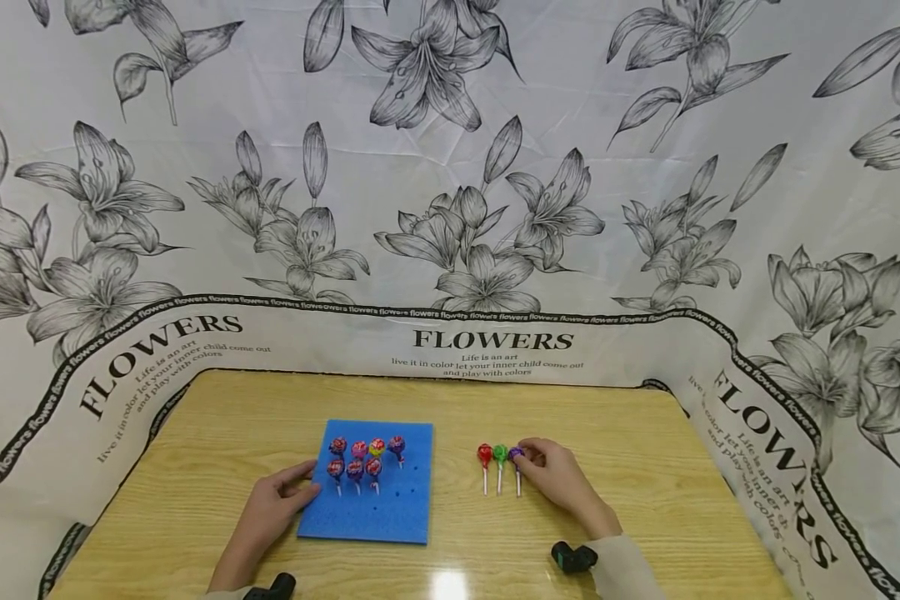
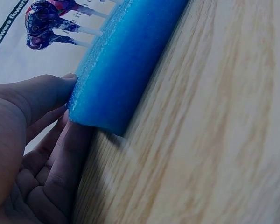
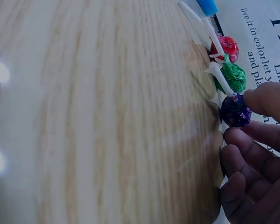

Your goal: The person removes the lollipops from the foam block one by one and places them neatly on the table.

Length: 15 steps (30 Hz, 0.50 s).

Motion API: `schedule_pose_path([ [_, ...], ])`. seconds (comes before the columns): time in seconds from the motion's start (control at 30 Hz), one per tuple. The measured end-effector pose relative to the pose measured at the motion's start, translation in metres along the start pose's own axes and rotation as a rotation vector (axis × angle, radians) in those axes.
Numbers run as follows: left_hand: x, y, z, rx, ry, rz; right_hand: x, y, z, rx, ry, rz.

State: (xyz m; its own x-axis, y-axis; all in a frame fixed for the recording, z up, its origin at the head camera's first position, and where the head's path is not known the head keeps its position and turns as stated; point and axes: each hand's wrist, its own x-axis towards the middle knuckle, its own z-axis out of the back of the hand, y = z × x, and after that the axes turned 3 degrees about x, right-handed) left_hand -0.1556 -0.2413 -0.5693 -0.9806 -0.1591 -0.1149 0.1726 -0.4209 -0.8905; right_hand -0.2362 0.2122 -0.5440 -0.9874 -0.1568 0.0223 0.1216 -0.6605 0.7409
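Observation:
My left hand [image 1: 273, 504] holds the left edge of a blue foam block [image 1: 401, 521], its thumb [image 2: 51, 91] at the block's upper edge and the fingers along its side. Several wrapped lollipops stand upright in the foam in two rows, with dark, pink and yellow-red wrappers [image 1: 377, 447]. To the right, my right hand [image 1: 562, 479] pinches the round head of a purple lollipop [image 3: 235, 112] between thumb and finger. Beside it lie a green lollipop [image 1: 500, 453] and a red lollipop [image 1: 484, 452], all three sticks pointing toward me.
The foam has several small holes [image 1: 398, 493] on its right and near parts. Everything rests on a light wood-grain table [image 1: 615, 417]. A white cloth [image 1: 487, 350] printed with flowers and lettering surrounds the table's back and sides. A light reflection [image 1: 448, 583] shows at the front.

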Motion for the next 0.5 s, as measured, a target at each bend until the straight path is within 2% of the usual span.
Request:
schedule_pose_path([
  [0.23, 0.0, 0.0, 0.0, 0.02, 0.007, 0.001, -0.002, 0.003, 0.007, 0.015, 0.026, -0.013],
  [0.5, 0.001, 0.001, 0.0, 0.033, 0.009, -0.002, -0.002, 0.003, 0.012, -0.026, 0.012, -0.007],
])
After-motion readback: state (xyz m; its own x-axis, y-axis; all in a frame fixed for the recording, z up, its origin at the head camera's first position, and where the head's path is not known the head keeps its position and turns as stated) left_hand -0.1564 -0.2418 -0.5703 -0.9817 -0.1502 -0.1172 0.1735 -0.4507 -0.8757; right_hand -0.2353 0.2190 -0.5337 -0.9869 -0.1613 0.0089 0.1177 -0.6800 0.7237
